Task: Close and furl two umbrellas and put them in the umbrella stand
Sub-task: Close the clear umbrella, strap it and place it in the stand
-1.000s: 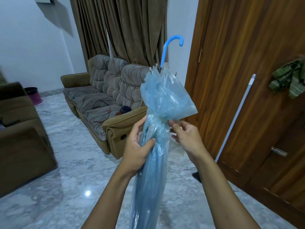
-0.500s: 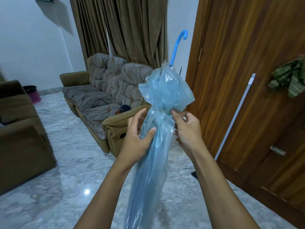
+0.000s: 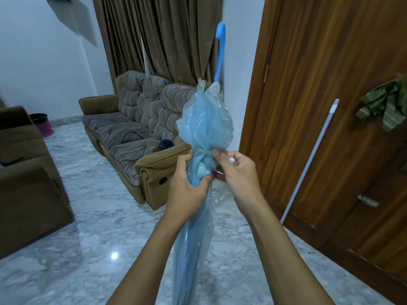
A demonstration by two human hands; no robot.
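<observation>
Translucent blue plastic umbrella (image 3: 204,126) held upright, handle up.
Left hand (image 3: 187,188) grips its furled canopy; right hand (image 3: 240,175) pinches its tie strap (image 3: 203,150).

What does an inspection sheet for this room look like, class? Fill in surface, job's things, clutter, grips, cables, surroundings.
Surface: grey marble floor, glossy.
Job's things: blue umbrella closed, handle up, canopy partly furled; strap round its waist; no second umbrella seen.
Clutter: white pole leaning on the wooden door; green cloth hanging there.
Grips: left hand grips the umbrella below the strap; right hand pinches the strap end.
Cables: nothing seen.
Surroundings: patterned sofa, brown curtains.
</observation>
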